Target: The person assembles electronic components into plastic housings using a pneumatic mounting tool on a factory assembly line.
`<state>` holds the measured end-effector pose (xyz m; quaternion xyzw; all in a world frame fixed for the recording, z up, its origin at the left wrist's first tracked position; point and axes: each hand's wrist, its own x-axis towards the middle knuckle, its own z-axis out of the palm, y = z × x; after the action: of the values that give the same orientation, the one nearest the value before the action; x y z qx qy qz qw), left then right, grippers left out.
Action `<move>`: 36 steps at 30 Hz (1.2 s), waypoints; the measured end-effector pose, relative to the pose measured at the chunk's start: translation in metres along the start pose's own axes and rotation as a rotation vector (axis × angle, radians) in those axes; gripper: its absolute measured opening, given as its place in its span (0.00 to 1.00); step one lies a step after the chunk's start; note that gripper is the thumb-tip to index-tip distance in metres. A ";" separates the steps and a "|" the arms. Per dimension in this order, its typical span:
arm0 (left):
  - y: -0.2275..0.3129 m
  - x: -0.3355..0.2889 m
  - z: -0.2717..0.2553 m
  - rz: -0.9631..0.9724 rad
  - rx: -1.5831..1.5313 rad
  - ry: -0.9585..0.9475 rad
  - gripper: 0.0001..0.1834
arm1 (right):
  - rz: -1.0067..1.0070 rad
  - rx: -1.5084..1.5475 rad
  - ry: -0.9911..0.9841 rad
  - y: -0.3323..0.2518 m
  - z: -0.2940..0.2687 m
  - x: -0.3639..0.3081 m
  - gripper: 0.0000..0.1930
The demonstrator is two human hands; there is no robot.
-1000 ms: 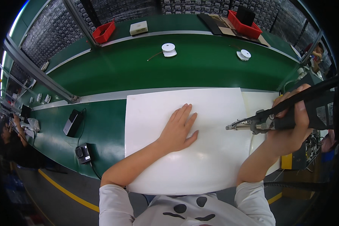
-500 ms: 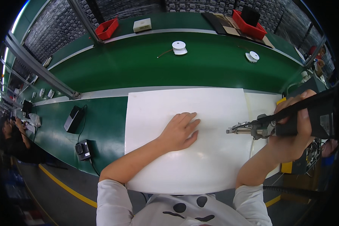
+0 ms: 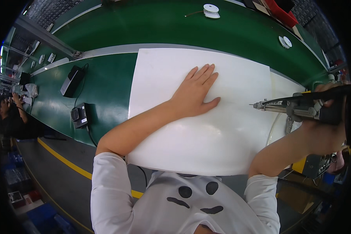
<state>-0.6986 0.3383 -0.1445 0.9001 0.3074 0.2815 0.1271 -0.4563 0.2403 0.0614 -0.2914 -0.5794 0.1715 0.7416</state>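
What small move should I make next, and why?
Perhaps draw the left hand aside: it lies spread on the white sheet, and the tip of the tool in the right hand points toward its thumb.

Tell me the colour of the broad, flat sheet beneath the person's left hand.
White: the broad, flat, glossy sheet shows best in the head view.

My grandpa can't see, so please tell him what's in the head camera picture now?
A person's right hand grips a handheld tool with a thin metal tip; the left hand lies palm-down on a white sheet. Beyond it, two white round pieces sit on a green surface.
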 end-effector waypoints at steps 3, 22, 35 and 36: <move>0.001 -0.002 0.000 -0.010 0.005 -0.005 0.36 | -0.027 -0.085 0.084 0.001 0.000 -0.003 0.12; 0.011 0.002 0.002 0.018 0.058 -0.041 0.35 | -0.067 -0.338 0.337 0.001 0.028 -0.017 0.23; 0.012 0.002 0.003 0.011 0.091 -0.055 0.34 | 0.022 -0.260 0.376 -0.008 0.038 -0.011 0.23; 0.012 0.002 0.002 0.014 0.092 -0.054 0.34 | 0.019 -0.260 0.377 -0.008 0.038 -0.011 0.23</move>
<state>-0.6899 0.3300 -0.1402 0.9143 0.3102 0.2437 0.0919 -0.4964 0.2365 0.0644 -0.4168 -0.4452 0.0448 0.7913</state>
